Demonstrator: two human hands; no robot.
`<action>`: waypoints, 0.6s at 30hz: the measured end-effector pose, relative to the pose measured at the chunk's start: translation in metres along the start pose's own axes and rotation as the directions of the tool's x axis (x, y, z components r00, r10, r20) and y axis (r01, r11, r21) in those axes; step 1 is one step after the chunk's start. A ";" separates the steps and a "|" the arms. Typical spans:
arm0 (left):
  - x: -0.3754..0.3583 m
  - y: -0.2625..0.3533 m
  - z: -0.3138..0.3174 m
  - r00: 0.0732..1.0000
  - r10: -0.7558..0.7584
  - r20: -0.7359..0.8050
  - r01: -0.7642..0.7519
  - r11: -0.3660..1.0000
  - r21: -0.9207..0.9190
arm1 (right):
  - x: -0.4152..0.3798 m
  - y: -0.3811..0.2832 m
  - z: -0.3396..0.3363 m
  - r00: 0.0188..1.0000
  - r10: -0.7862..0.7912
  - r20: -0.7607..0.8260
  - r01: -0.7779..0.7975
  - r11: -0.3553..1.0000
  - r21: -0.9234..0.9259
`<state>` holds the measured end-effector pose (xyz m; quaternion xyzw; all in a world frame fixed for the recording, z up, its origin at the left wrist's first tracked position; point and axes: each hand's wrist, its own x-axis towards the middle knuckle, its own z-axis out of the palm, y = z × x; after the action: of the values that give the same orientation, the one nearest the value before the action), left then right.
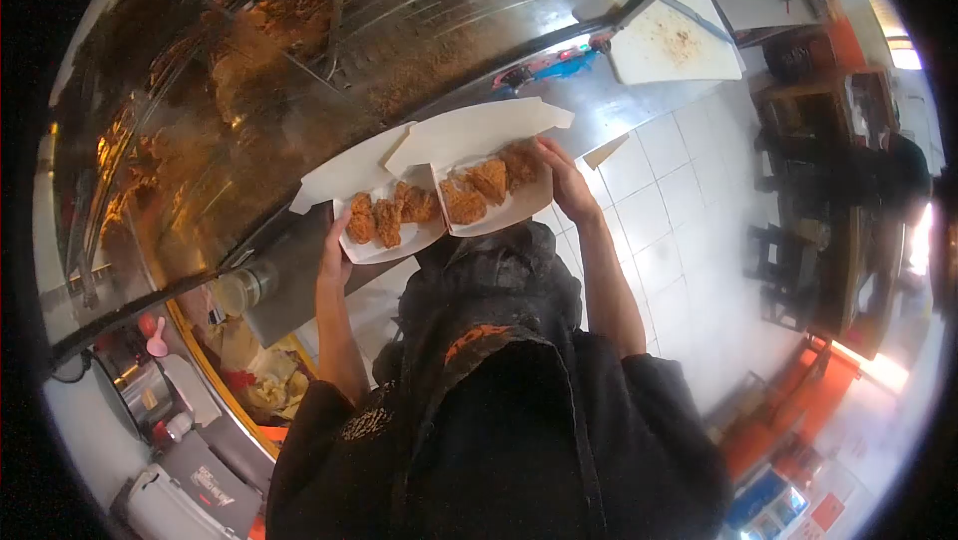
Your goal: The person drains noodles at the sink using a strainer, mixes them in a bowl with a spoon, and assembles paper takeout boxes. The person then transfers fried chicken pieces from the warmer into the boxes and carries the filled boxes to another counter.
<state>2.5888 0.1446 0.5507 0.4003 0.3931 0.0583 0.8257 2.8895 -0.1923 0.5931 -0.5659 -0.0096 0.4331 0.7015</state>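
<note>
Two white cardboard takeaway boxes are held side by side in front of my body, lids raised. Several pieces of browned fried chicken (pixel 387 224) lie in the left box (pixel 394 252). More fried chicken (pixel 489 181) fills the right box (pixel 519 209). My left hand (pixel 335 249) grips the outer side of the left box, its fingers partly hidden behind the wall. At the outer side of the right box, my right hand (pixel 569 181) is closed on the cardboard. The boxes touch each other along their inner walls.
Beyond the boxes stands a glass display case (pixel 249 71) with wire racks and crumbs. A white cutting board (pixel 674 41) with a knife (pixel 696 19) lies on the metal counter. A glass jar (pixel 239 290) is at the left. Wooden furniture (pixel 828 211) stands across the tiled floor (pixel 679 211).
</note>
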 end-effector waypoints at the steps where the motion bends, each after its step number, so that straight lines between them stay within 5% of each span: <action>1: -0.001 -0.002 -0.002 1.000 -0.003 0.005 0.003 1.000 -0.002 | -0.001 0.005 0.000 0.999 -0.038 -0.015 0.038 0.999 0.000; 6: -0.016 0.019 0.045 0.994 -0.070 0.089 0.086 0.976 -0.199 | -0.011 0.011 -0.002 0.980 -0.162 -0.119 0.159 0.987 -0.031; 10: -0.003 0.006 0.048 0.997 -0.028 0.074 0.039 0.988 -0.148 | -0.023 0.019 -0.011 0.955 -0.199 -0.222 0.186 0.979 -0.079; 13: 0.000 0.006 0.060 0.996 -0.027 0.088 0.035 0.996 -0.084 | -0.045 0.003 -0.016 0.965 -0.209 -0.160 0.215 0.976 0.023; 18: -0.005 0.021 0.137 0.992 -0.008 0.126 0.014 0.999 -0.047 | -0.088 -0.027 -0.044 0.922 -0.162 -0.353 0.246 0.946 0.209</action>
<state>2.6851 0.0727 0.6194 0.3814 0.3409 0.0378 0.8584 2.8723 -0.2811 0.6409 -0.5336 0.1037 0.2537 0.8001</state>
